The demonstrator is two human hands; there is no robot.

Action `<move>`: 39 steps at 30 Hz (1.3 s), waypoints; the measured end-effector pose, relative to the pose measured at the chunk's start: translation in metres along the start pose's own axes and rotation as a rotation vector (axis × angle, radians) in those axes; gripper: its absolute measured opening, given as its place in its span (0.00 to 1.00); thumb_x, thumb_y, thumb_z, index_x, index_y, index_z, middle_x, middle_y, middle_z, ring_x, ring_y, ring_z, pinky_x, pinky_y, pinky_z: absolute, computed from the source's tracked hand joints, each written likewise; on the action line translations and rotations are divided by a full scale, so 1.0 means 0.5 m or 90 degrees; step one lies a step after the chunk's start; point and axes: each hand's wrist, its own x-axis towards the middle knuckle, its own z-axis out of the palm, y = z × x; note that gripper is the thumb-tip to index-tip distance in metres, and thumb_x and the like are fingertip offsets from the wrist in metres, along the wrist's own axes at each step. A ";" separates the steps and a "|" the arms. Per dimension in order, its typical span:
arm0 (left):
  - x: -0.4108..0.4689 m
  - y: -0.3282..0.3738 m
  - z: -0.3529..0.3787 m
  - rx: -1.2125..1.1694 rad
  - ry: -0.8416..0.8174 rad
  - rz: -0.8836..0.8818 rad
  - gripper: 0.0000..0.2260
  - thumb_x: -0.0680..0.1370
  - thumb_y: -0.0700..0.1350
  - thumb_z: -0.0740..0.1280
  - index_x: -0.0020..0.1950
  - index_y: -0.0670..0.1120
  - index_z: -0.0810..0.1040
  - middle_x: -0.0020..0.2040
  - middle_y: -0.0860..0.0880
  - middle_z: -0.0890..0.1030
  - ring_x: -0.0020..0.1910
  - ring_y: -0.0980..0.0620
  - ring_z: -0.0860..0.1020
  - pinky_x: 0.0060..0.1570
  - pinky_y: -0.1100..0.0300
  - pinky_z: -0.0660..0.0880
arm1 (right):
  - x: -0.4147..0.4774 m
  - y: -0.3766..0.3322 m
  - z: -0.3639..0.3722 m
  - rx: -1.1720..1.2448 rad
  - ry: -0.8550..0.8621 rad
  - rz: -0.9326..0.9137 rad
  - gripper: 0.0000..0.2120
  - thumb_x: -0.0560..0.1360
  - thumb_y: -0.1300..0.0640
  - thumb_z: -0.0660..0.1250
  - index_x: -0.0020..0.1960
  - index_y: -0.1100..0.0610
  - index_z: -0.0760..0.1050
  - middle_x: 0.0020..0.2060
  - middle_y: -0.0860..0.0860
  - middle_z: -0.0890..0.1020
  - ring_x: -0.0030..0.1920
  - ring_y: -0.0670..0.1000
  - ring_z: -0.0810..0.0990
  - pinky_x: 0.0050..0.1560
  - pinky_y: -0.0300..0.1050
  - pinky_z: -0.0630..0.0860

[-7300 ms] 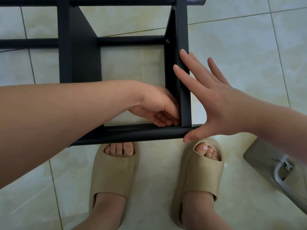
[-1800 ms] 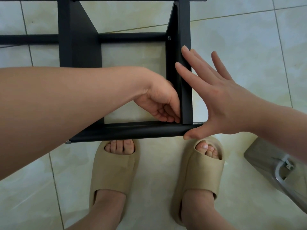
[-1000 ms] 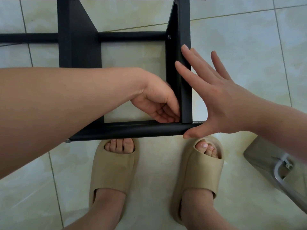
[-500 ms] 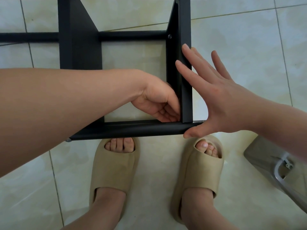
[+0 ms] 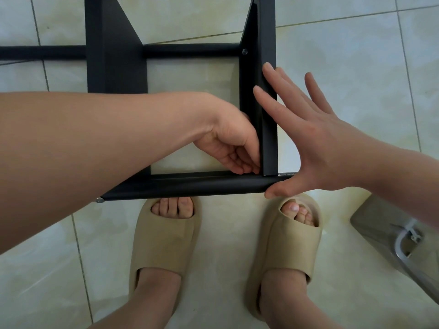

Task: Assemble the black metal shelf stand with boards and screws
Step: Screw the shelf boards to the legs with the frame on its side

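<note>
Tile floor (image 5: 344, 55): R hand (image 5: 316, 143) flat on shelf stand (image 5: 190, 185); L hand (image 5: 232, 143) curled inside corner, grip unclear.

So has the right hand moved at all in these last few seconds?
No. The right hand still lies flat against the black upright, fingertips just short of its screw, thumb at the end of the front bar, as before.

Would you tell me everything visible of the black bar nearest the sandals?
The black bar is a round, matte, metal-looking tube running crosswise beyond the sandals. A silver screw head caps its left end. A black board meets it near the right end, where the thumb of the right hand touches it and fingers of the left hand curl.
</note>
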 end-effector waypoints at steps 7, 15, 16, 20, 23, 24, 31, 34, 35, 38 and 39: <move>-0.001 -0.015 0.003 -0.041 -0.014 0.055 0.07 0.77 0.30 0.65 0.49 0.39 0.80 0.44 0.43 0.81 0.42 0.50 0.80 0.50 0.60 0.79 | -0.001 0.000 0.001 -0.001 0.002 0.000 0.67 0.60 0.23 0.67 0.83 0.59 0.43 0.81 0.60 0.40 0.81 0.57 0.39 0.79 0.61 0.35; -0.003 -0.040 0.018 -0.079 -0.011 0.158 0.10 0.76 0.25 0.62 0.54 0.34 0.76 0.53 0.35 0.78 0.55 0.38 0.77 0.65 0.46 0.73 | 0.001 0.001 0.002 0.004 0.002 0.001 0.67 0.60 0.23 0.67 0.83 0.59 0.43 0.81 0.59 0.40 0.81 0.57 0.38 0.79 0.62 0.36; -0.002 -0.043 0.018 -0.080 -0.011 0.163 0.11 0.76 0.25 0.62 0.56 0.33 0.76 0.53 0.34 0.78 0.56 0.37 0.77 0.66 0.45 0.72 | 0.001 0.001 0.002 0.005 0.003 0.001 0.67 0.60 0.23 0.67 0.83 0.59 0.43 0.81 0.59 0.40 0.81 0.57 0.38 0.79 0.62 0.36; 0.000 -0.043 0.008 -0.089 -0.045 0.126 0.12 0.78 0.27 0.61 0.61 0.31 0.75 0.59 0.31 0.78 0.60 0.36 0.78 0.66 0.48 0.73 | 0.000 0.002 0.003 0.007 0.005 -0.001 0.66 0.60 0.23 0.67 0.83 0.59 0.43 0.81 0.60 0.40 0.81 0.57 0.38 0.79 0.60 0.35; -0.001 -0.027 -0.002 -0.065 -0.056 0.073 0.06 0.80 0.33 0.63 0.52 0.40 0.80 0.49 0.41 0.82 0.47 0.48 0.81 0.55 0.58 0.78 | 0.000 0.002 0.003 0.007 0.002 -0.002 0.66 0.60 0.22 0.66 0.83 0.59 0.43 0.81 0.59 0.40 0.81 0.57 0.38 0.78 0.60 0.34; 0.000 -0.023 -0.004 -0.047 -0.046 0.058 0.06 0.80 0.35 0.64 0.50 0.41 0.80 0.46 0.43 0.82 0.44 0.50 0.80 0.52 0.59 0.78 | 0.000 0.002 0.003 0.007 0.002 -0.002 0.66 0.60 0.22 0.66 0.83 0.59 0.43 0.81 0.59 0.40 0.81 0.57 0.38 0.78 0.60 0.34; 0.005 -0.006 -0.004 -0.001 -0.009 0.000 0.07 0.78 0.35 0.67 0.43 0.43 0.81 0.35 0.49 0.83 0.35 0.55 0.79 0.40 0.66 0.79 | -0.001 0.000 0.001 0.009 0.001 0.000 0.66 0.60 0.22 0.66 0.83 0.59 0.43 0.81 0.59 0.40 0.81 0.56 0.38 0.78 0.59 0.34; 0.004 -0.007 -0.003 -0.016 -0.018 -0.010 0.06 0.78 0.36 0.66 0.44 0.43 0.81 0.36 0.48 0.83 0.36 0.55 0.79 0.42 0.65 0.78 | -0.001 0.000 0.001 0.009 0.000 0.000 0.66 0.60 0.22 0.65 0.83 0.59 0.43 0.81 0.59 0.40 0.81 0.56 0.37 0.78 0.59 0.34; 0.004 -0.006 -0.003 -0.017 -0.019 -0.014 0.06 0.78 0.36 0.66 0.44 0.43 0.81 0.36 0.48 0.83 0.37 0.55 0.79 0.42 0.65 0.78 | -0.001 0.000 0.000 0.008 -0.001 0.000 0.66 0.60 0.22 0.65 0.83 0.59 0.42 0.81 0.59 0.39 0.81 0.56 0.37 0.79 0.59 0.34; 0.004 -0.004 -0.003 -0.012 -0.016 -0.019 0.06 0.78 0.36 0.66 0.43 0.43 0.82 0.36 0.49 0.83 0.37 0.55 0.79 0.44 0.64 0.78 | -0.001 -0.001 -0.001 0.008 -0.004 0.001 0.67 0.60 0.22 0.66 0.83 0.59 0.42 0.81 0.59 0.39 0.81 0.56 0.37 0.78 0.59 0.34; 0.004 -0.003 -0.003 -0.009 -0.015 -0.021 0.07 0.78 0.36 0.66 0.43 0.43 0.82 0.35 0.49 0.83 0.36 0.55 0.79 0.44 0.65 0.78 | -0.001 -0.001 -0.001 0.008 -0.003 0.002 0.67 0.60 0.22 0.66 0.83 0.59 0.42 0.81 0.59 0.39 0.81 0.56 0.37 0.78 0.59 0.34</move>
